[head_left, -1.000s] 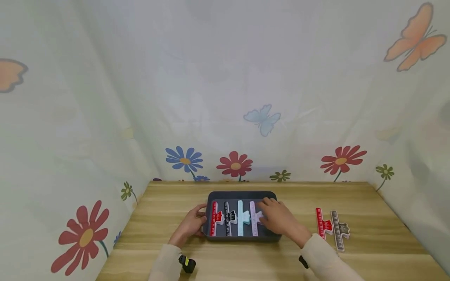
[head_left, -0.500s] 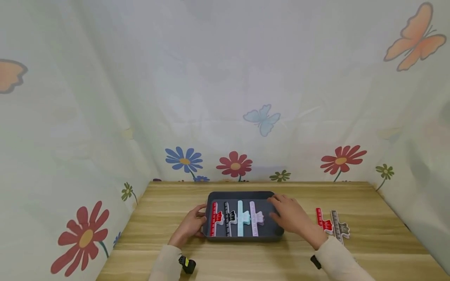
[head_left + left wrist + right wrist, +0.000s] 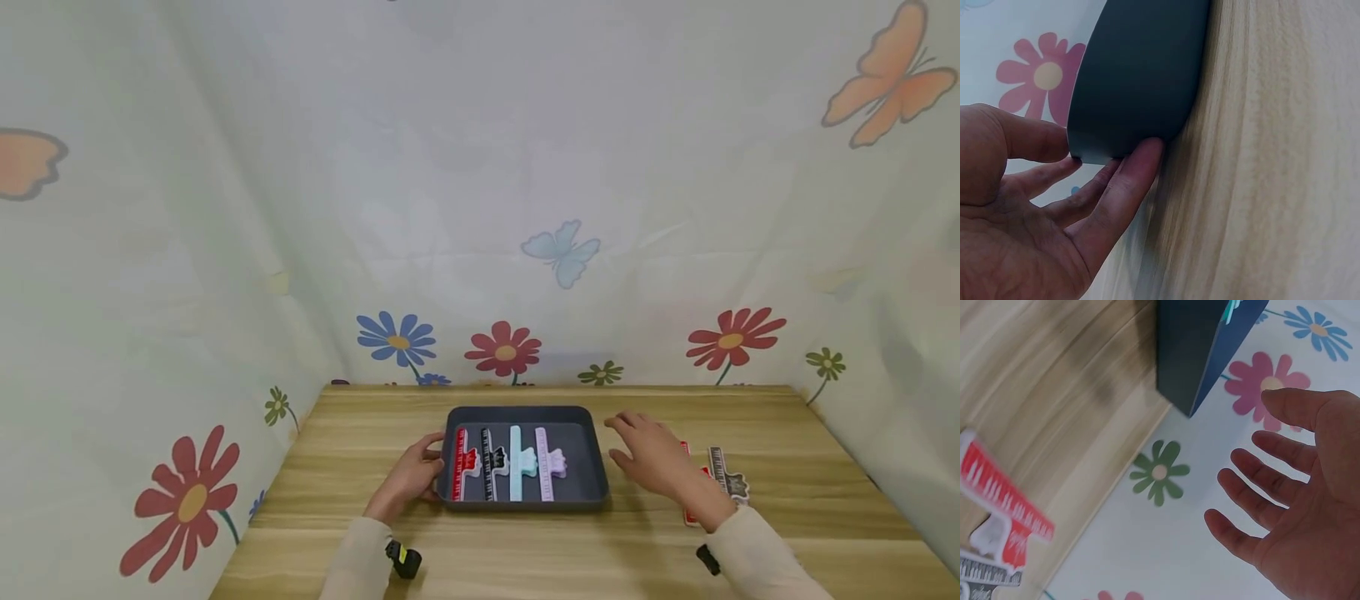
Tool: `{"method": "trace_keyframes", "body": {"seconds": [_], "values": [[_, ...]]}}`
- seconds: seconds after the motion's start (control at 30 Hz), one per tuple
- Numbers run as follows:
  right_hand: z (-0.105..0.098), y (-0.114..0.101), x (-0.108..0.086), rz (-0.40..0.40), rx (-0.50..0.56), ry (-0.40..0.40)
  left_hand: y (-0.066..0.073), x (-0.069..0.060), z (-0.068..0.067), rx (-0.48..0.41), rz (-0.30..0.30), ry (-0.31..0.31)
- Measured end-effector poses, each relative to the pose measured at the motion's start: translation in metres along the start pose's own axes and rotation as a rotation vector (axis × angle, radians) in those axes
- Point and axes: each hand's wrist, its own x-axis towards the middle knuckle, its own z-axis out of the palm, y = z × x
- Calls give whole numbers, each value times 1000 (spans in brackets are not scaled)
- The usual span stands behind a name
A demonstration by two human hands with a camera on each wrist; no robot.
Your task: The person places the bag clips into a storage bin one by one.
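Note:
My left hand (image 3: 408,475) holds the left end of a dark grey tray (image 3: 525,506); in the left wrist view its thumb and fingers grip the tray's wall. Inside the tray lie a red ruler clip (image 3: 459,467), a black one, a mint clip (image 3: 516,479) and a lilac clip (image 3: 544,479), side by side with their shaped handles to the right. Just right of the tray, my right hand (image 3: 651,454) hovers with fingers spread and nothing in them. Beyond it on the table are a second red clip (image 3: 1007,494), partly hidden by my wrist in the head view, and a grey clip (image 3: 727,479).
The wooden table (image 3: 525,554) ends at a pale curtain (image 3: 450,167) printed with flowers and butterflies, which also closes off both sides. The tray's right part shows bare floor beside the lilac clip.
My right hand has let go of the lilac clip in the tray and moved right, out over the table. My left hand stays on the tray's left end.

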Motion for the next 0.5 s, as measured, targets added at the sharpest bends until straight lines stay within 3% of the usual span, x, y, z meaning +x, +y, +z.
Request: {"method": "trace_keyframes", "body": {"seconds": [0.17, 0.5], "values": [[-2, 18, -6, -4, -26, 24, 3, 3, -2, -11, 3, 3], [2, 47, -32, 58, -11, -29, -1, -3, 1, -2, -27, 13]]}}
